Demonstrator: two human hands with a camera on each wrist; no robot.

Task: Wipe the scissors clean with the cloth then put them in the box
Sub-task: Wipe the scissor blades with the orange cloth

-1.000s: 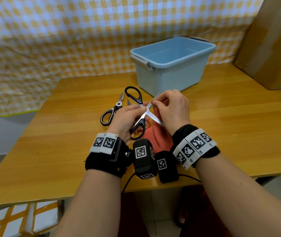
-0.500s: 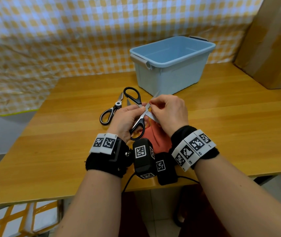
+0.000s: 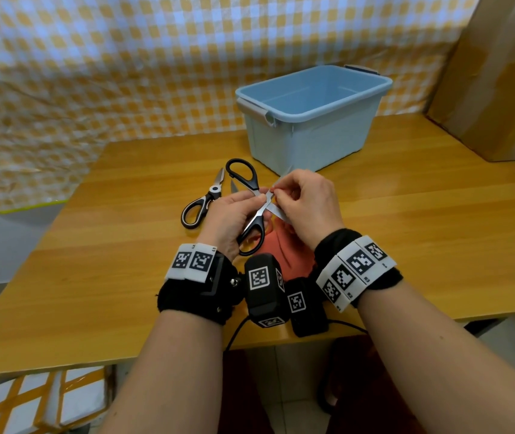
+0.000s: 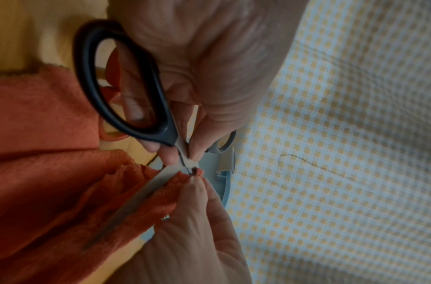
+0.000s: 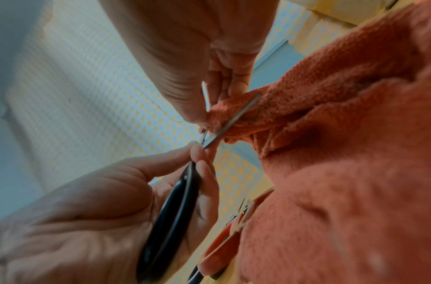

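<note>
My left hand (image 3: 234,211) grips black-handled scissors (image 3: 251,198) near the pivot, their blades spread apart above the table. In the left wrist view its fingers pinch the scissors (image 4: 126,92) just below the black loop. My right hand (image 3: 303,205) pinches an orange cloth (image 3: 284,249) around one blade close to the pivot. The cloth (image 5: 331,153) wraps the blade (image 5: 236,117) in the right wrist view and hangs down below my hands. The light blue box (image 3: 312,114) stands just behind my hands, with nothing visible inside it.
A second pair of scissors (image 3: 203,202) with black and white handles lies on the wooden table (image 3: 437,220) left of my hands. A large cardboard box (image 3: 500,76) stands at the far right. A checked sheet (image 3: 93,73) hangs behind the table.
My right hand has slid the cloth up the blade toward the pivot. The left hand keeps the scissors almost still, shifted slightly away from me.
</note>
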